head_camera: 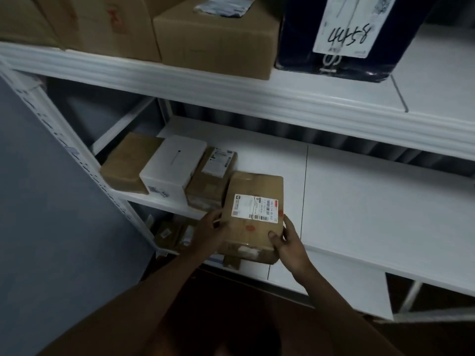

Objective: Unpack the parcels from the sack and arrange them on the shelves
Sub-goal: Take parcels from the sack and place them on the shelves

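A brown cardboard parcel (253, 217) with a white shipping label on top lies on the middle white shelf (359, 214), its near end at the shelf's front edge. My left hand (210, 231) grips its left side. My right hand (288, 242) holds its near right corner, thumb on top. To the parcel's left stand three more parcels in a row: a brown box (129, 163), a white box (173, 167) and a labelled brown box (212, 176). No sack is in view.
The upper shelf (257, 91) carries several large cardboard boxes (216, 39) and a dark wrapped package (344, 34) marked 4458. A lower shelf holds small parcels (171, 233). A grey panel (56, 201) stands at the left. The middle shelf's right part is bare white board.
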